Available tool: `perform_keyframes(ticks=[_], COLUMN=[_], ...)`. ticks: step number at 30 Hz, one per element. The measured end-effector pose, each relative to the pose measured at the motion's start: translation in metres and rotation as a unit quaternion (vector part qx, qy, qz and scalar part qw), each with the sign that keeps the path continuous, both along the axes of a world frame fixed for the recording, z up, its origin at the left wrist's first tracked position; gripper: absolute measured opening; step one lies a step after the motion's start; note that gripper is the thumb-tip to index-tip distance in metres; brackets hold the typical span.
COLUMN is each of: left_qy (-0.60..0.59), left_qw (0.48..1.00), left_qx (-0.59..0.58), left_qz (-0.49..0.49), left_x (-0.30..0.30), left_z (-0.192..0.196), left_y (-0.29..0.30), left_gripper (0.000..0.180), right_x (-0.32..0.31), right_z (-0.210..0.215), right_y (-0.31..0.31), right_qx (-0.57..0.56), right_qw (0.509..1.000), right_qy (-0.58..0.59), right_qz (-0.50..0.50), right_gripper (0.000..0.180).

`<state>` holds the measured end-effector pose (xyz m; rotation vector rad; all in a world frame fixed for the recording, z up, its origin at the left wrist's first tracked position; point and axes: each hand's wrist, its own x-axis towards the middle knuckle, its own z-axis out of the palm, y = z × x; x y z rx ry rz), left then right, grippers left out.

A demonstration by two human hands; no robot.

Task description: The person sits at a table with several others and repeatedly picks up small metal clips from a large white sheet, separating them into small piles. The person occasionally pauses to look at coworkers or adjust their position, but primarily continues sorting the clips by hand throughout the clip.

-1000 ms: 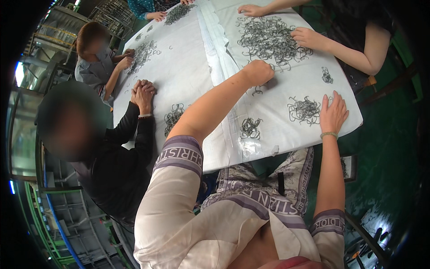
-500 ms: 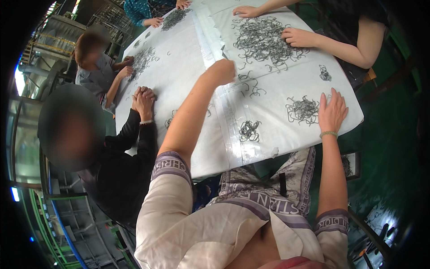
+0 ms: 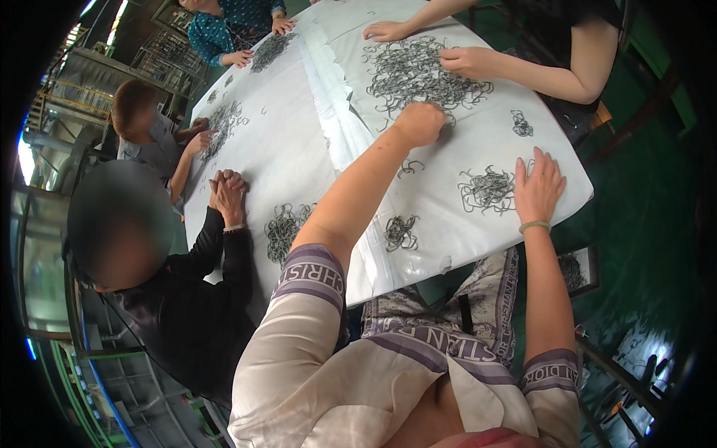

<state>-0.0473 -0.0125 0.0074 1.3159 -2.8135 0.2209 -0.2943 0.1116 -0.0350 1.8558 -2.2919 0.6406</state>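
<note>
Bent into a loose fist, the left hand (image 3: pixel 422 125) is hanging over the near edge of a large heap of dark C-shaped hooks (image 3: pixel 407 71); whether its fingertips are pinching a hook cannot be told, since the knuckles are hiding them. The right hand (image 3: pixel 539 187) is lying flat, palm down and fingers slightly spread, just beside a smaller pile of hooks (image 3: pixel 487 190), and is gripping nothing. A few loose hooks (image 3: pixel 410 167) are lying below the left hand, a compact cluster (image 3: pixel 401 233) is sitting nearer the person, and another pile (image 3: pixel 284 231) is showing left of the left forearm. All are resting on a white-covered table (image 3: pixel 299 164). Across it, a co-worker's hand (image 3: pixel 469 61) is touching the large heap, while a neighbour on the left is keeping clasped hands (image 3: pixel 228 190) on the cover.
</note>
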Motion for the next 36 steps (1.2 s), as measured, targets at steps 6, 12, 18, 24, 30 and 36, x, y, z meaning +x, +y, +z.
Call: perform_keyframes(ticks=[6, 12, 18, 24, 30, 36], left_qy=[0.219, 0.123, 0.183, 0.258, 0.269, 0.361], left_qw=[0.968, 0.979, 0.96, 0.886, 0.903, 0.877], left_qx=[0.079, 0.107, 0.181, 0.34, 0.29, 0.267], left_qz=[0.092, 0.122, 0.112, 0.18, 0.169, 0.171], left_x=[0.005, 0.002, 0.032, 0.052, 0.058, 0.047], left_z=[0.009, 0.009, 0.045, 0.066, 0.05, 0.029], left_y=[-0.014, -0.001, 0.004, 0.033, 0.038, 0.04], left_gripper=[0.023, 0.034, 0.022, 0.014, 0.014, 0.01], right_x=[-0.001, -0.001, -0.003, 0.0, -0.001, -0.001], right_z=[0.0, -0.001, -0.001, -0.002, -0.001, -0.001], right_y=[0.0, 0.0, 0.0, 0.0, -0.001, 0.0], right_qx=[-0.004, -0.001, 0.002, 0.001, 0.006, 0.005], right_qw=[1.0, 1.0, 1.0, 1.0, 1.0, 1.0], right_qy=[-0.004, -0.002, 0.008, 0.008, 0.013, 0.011], right_qz=[0.004, 0.004, -0.001, 0.002, 0.0, 0.003], right_gripper=[0.05, 0.05, 0.049, 0.049, 0.049, 0.049])
